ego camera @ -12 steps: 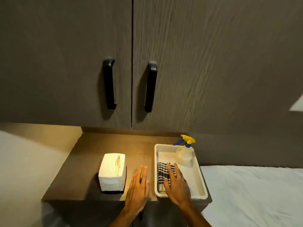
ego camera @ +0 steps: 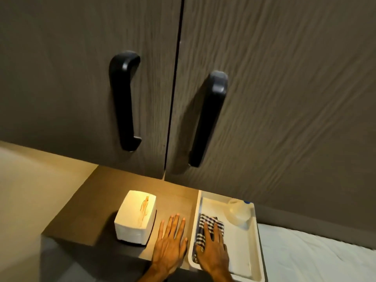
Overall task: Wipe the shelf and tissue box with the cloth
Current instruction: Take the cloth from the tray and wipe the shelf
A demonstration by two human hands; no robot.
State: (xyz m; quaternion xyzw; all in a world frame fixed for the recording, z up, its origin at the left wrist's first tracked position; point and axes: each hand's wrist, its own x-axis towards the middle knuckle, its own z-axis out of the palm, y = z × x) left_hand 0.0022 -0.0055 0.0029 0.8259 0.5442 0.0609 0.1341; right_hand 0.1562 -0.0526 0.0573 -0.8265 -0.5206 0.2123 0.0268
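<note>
The right hand [ego camera: 213, 255] lies flat, fingers spread, on the checked cloth [ego camera: 209, 226] inside the white tray [ego camera: 255, 251]. The left hand [ego camera: 169, 247] rests open on the shelf [ego camera: 97, 202]; the tissue box [ego camera: 135, 216] stands at its ten o'clock.

Two dark wood-grain cabinet doors [ego camera: 264, 88] hanging above, each carrying a black curved handle [ego camera: 124, 102]. White plastic tray [ego camera: 256, 259] sitting right; clear spray bottle [ego camera: 240, 214] standing at its far end. White bedsheet [ego camera: 317, 255] lying far right.

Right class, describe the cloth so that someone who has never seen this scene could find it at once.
Below the two dark cupboard doors runs a brown shelf, with a white tray at its right end. The cloth lies in the tray's left half under the right hand. Its dark-and-white check is the only pattern there.
</note>
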